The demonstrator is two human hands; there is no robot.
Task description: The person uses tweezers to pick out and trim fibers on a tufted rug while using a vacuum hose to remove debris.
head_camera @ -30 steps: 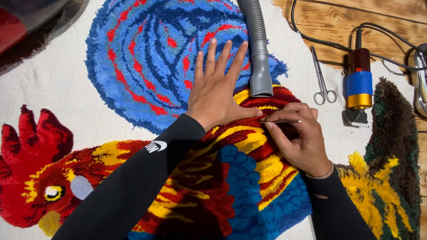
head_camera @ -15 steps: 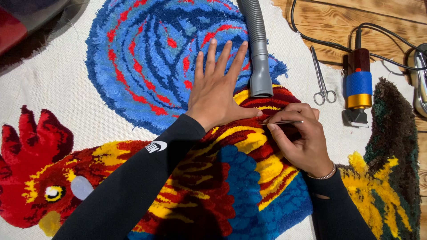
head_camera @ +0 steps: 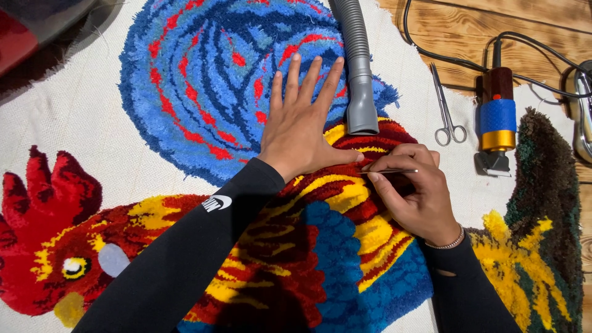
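One rooster rug [head_camera: 185,259] covers the floor; the left hand [head_camera: 302,132] presses flat (fingers spread), the right hand [head_camera: 413,194] pinches one thin tool [head_camera: 391,172], one hose nozzle [head_camera: 361,92] at twelve o'clock.

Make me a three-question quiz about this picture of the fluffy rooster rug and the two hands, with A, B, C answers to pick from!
1. Where do the small silver metal scissors lie?
A. on the rooster's red comb
B. between the grey plastic vacuum hose and the blue-and-gold handheld trimmer
C. under the left hand

2. What colour is the tufted rooster rug's big round tail?
A. mostly blue with red streaks
B. green
C. all yellow

3. How is the left hand held?
A. in a fist
B. pinching the hose
C. flat, fingers spread, pressed on the rug

Answers:
1 B, the scissors rest on the white backing between those two tools.
2 A, blue pile with red lines fills it.
3 C, the palm lies down while the right hand pinches a thin metal tool.
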